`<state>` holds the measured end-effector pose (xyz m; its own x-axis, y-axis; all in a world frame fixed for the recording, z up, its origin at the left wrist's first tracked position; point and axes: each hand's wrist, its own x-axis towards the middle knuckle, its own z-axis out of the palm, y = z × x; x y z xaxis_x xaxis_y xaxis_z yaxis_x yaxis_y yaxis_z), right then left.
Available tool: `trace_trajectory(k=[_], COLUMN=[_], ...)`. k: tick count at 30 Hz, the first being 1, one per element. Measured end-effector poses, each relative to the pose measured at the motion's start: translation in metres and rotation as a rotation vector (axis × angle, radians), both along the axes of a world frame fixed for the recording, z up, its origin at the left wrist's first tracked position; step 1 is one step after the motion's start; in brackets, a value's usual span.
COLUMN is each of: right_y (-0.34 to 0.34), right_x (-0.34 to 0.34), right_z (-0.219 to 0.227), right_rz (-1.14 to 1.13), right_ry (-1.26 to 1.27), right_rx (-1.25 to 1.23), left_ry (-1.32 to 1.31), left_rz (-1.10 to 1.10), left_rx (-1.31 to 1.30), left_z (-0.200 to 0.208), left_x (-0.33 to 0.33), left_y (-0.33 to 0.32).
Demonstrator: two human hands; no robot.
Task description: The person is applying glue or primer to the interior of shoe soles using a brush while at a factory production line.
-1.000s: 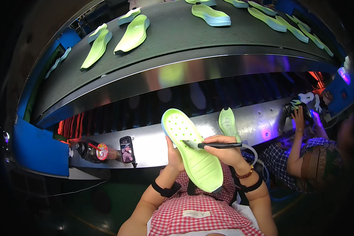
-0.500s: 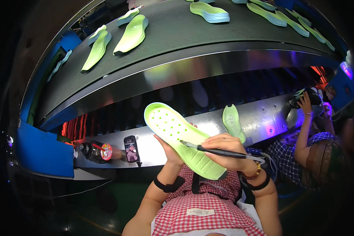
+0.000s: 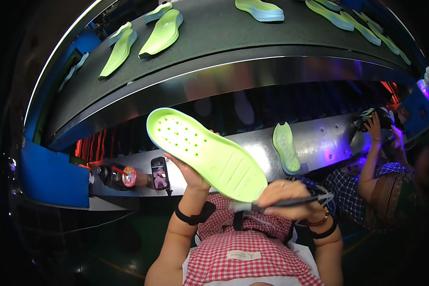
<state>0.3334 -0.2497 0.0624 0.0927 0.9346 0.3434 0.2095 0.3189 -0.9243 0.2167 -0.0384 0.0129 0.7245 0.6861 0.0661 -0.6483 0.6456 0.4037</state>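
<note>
My left hand (image 3: 193,175) grips a yellow-green shoe sole (image 3: 212,155) by its edge, fingers partly hidden beneath. The sole slants from upper left to lower right; small holes dot its upper-left end and shallow grooves cross the other. My right hand (image 3: 287,194) is closed round a slim black-handled tool (image 3: 295,202), smeared by motion at its pale tip. That tip sits just below the sole's lower-right end; whether they touch I cannot tell. Beyond my right hand, another yellow-green sole (image 3: 286,148) lies on the metal ledge (image 3: 314,138).
A dark conveyor belt (image 3: 209,35) carries several green-and-blue soles (image 3: 163,32) along the far side. A phone (image 3: 160,172) and a cup with a red straw (image 3: 129,176) stand on the ledge at left. At right, a co-worker's hand (image 3: 374,126) touches a dark shoe.
The held sole has shifted left with my left hand. My right hand has moved down, and the tool tip has gone from the sole's middle to below its lower-right end.
</note>
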Motion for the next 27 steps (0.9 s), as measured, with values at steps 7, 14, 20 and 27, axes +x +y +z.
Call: trace_trajectory(k=[7,14,20,27], right_y=[-0.002,-0.003,0.001,0.008], right_x=[0.005,0.003,-0.002,-0.042], right_z=[-0.002,-0.011,-0.016,-0.007], right_rz=[-0.053,-0.081,-0.083,-0.227], right_ry=[-0.012,-0.045,0.49,0.863], right_rx=[-0.026,-0.054,-0.033,-0.147], left_ry=[-0.091,-0.131,0.093,-0.058], left_rz=[-0.056,-0.098,0.117,-0.121], left_rx=[0.087,0.128,0.034,0.205], left_z=[0.013,0.031,0.058,0.04], left_x=[0.002,0.006,-0.002,-0.018], left_y=[0.005,0.005,0.004,-0.064])
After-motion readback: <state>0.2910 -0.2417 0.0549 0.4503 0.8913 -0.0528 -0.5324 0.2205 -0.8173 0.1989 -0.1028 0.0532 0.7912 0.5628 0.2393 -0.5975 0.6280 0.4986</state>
